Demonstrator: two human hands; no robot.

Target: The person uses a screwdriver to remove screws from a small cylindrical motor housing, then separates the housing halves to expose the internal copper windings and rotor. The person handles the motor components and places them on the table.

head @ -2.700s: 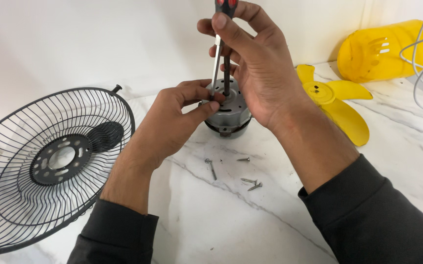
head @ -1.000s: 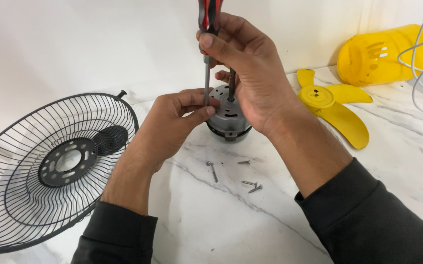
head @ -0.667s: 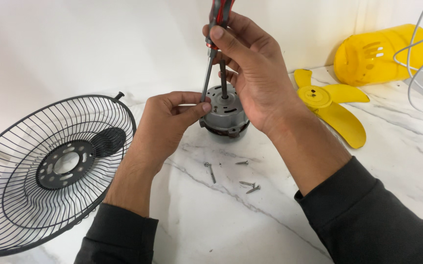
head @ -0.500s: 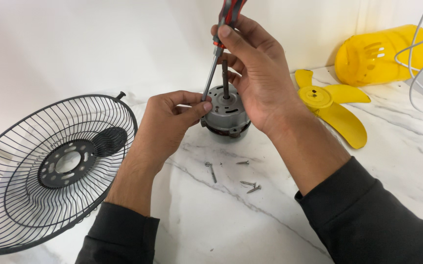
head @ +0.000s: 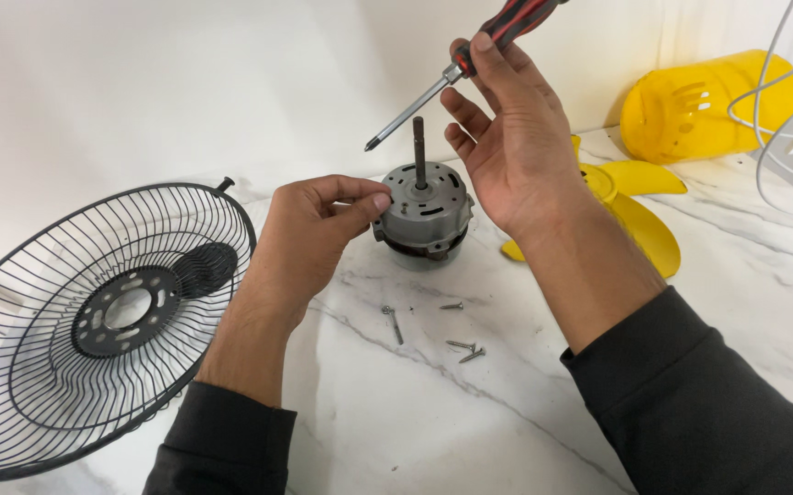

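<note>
We counted one grey fan motor [head: 424,215], one red-and-black screwdriver [head: 456,71], one black wire fan guard [head: 94,321], one yellow fan blade [head: 630,215], one yellow housing shell [head: 704,110] and four loose screws [head: 463,348] on the tabletop [head: 415,422].

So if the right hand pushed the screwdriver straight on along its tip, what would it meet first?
Probably the left hand, around its fingers at the motor edge. The screwdriver in the right hand points down-left; depth is unclear.
</note>
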